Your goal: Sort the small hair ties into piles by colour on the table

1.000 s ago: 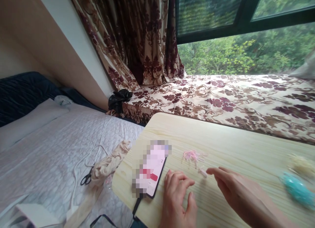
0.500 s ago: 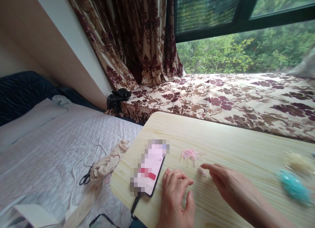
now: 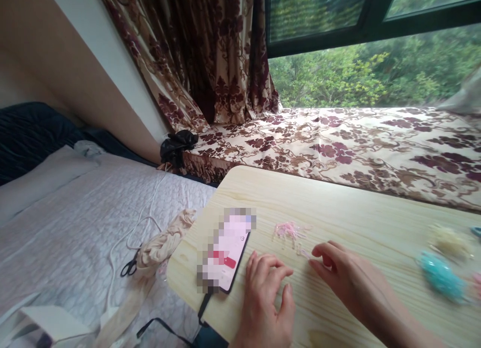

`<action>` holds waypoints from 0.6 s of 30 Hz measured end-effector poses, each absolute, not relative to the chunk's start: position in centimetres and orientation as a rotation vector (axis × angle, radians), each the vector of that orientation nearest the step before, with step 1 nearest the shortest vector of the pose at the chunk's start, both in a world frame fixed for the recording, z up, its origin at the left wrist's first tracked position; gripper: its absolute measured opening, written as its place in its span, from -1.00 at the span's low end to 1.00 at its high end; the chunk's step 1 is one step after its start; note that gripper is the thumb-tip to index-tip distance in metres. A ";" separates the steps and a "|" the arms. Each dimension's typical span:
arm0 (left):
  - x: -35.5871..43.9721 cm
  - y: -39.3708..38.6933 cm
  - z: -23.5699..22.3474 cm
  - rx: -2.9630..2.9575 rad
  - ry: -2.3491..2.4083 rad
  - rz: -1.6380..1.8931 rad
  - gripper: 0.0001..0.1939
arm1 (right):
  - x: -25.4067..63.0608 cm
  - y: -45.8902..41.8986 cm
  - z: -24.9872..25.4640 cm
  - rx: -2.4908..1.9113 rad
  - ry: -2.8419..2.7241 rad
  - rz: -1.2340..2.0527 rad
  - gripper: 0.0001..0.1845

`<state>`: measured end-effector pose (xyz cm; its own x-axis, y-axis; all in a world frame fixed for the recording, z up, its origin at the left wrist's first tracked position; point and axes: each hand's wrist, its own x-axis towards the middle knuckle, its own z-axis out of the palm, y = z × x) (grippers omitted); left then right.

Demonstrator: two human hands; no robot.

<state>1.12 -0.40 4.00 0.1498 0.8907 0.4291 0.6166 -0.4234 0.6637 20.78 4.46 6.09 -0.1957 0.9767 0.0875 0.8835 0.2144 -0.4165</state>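
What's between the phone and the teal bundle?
Head view: the left hand, then the right hand; the pink pile lies slightly farther back.

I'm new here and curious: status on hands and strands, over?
Left hand: loosely open beside phone. Right hand: fingertips near pink strands, grip unclear. Pink strands: loosely piled on table, nothing visibly blocking.

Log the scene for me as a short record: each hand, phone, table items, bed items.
left hand: on or just above the table, beside the phone, nothing visibly held
right hand: thumb and forefinger at a small pink piece; grip unclear
phone: screen lit, partly pixelated
table items: pink pile, turquoise bundle, cream bundle
bed items: black-handled scissors, beige cloth
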 end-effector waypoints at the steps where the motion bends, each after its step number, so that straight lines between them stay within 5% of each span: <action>1: 1.1 -0.4 4.0 2.100 1.447 1.153 -0.66 | 20.7 4.5 5.9 -1.738 -2.168 0.401 -0.78; 18: 1.1 -0.7 3.9 2.085 1.447 1.145 -0.67 | 21.5 4.9 6.8 -1.832 -2.141 0.498 -0.61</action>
<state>1.11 -0.72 3.94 0.1490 0.8976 0.4149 0.6100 -0.4136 0.6759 21.53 4.89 6.82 -0.1573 0.9875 -0.0111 0.8912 0.1371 -0.4324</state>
